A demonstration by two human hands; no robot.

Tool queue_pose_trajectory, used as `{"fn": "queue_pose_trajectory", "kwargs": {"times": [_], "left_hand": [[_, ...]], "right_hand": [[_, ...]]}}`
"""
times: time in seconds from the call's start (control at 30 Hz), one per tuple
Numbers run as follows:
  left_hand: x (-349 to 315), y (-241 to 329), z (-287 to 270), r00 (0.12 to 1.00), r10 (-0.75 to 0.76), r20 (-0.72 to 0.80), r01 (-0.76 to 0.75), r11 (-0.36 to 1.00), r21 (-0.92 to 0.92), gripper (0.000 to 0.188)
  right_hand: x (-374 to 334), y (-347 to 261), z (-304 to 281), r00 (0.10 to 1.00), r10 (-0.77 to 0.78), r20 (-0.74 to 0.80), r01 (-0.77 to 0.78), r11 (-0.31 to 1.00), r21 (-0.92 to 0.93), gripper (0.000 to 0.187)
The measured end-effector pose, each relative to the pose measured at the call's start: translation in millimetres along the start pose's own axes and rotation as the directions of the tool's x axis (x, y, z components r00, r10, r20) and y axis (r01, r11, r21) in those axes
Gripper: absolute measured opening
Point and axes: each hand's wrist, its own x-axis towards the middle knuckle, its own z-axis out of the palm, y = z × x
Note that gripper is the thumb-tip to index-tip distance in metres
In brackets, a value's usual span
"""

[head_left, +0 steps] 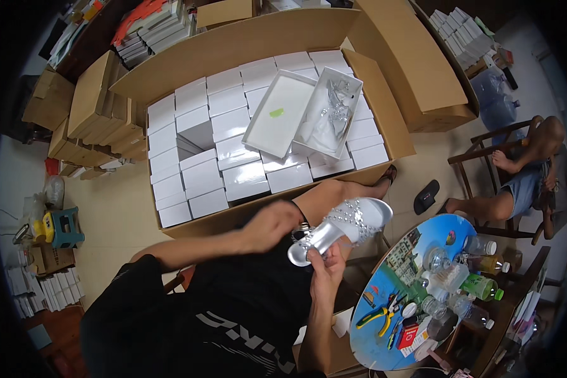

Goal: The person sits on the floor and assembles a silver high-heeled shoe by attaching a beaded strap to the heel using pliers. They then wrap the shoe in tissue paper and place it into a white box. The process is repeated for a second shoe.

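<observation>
A silver sandal (324, 234) with a studded, see-through upper is in my right hand (326, 269), which is closed around its heel end with the thumb on top. My left hand (272, 225) is beside the sandal's heel and strap, fingers curled and blurred by motion; whatever they pinch is hidden. Beyond my hands, an open white shoebox (324, 135) rests on a layer of closed white boxes, with silver, clear-wrapped contents and white paper inside. Its lid (278, 113) lies next to it, inside up, with a green sticker.
A big cardboard carton (246, 217) full of white shoeboxes stands ahead. At right, a round table (375, 340) carries bottles and pliers (384, 315). Another person (523, 195) sits farther right near a loose slipper (426, 196). Cardboard boxes (94, 101) are stacked at left.
</observation>
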Motion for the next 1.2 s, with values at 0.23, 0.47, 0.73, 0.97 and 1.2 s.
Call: {"fn": "queue_pose_trajectory", "kwargs": {"times": [0.23,0.47,0.73,0.97,1.2], "left_hand": [[195,-68,-50,0.964,0.223,-0.145,-0.024,0.618,0.786,0.021],[249,-120,-52,0.993,-0.066,-0.1,0.117,0.34,0.933,0.028],[215,-2,-89,0.83,-0.122,-0.544,-0.006,0.974,-0.228,0.015],[79,9,-45,0.955,-0.292,0.057,0.154,0.321,-0.935,0.013],[58,-66,-21,0.885,-0.325,0.334,0.302,0.946,0.118,0.033]], "right_hand": [[1,-31,-3,0.999,0.035,-0.027,-0.033,0.998,0.044,0.049],[-14,-37,-8,0.995,0.088,0.05,-0.1,0.934,0.343,0.062],[-25,-22,-32,0.991,0.093,0.098,-0.127,0.891,0.437,0.058],[-75,-47,-35,0.982,0.178,-0.068,-0.173,0.983,0.066,0.062],[-120,-53,-60,0.925,0.356,-0.133,-0.374,0.914,-0.157,0.068]]}}
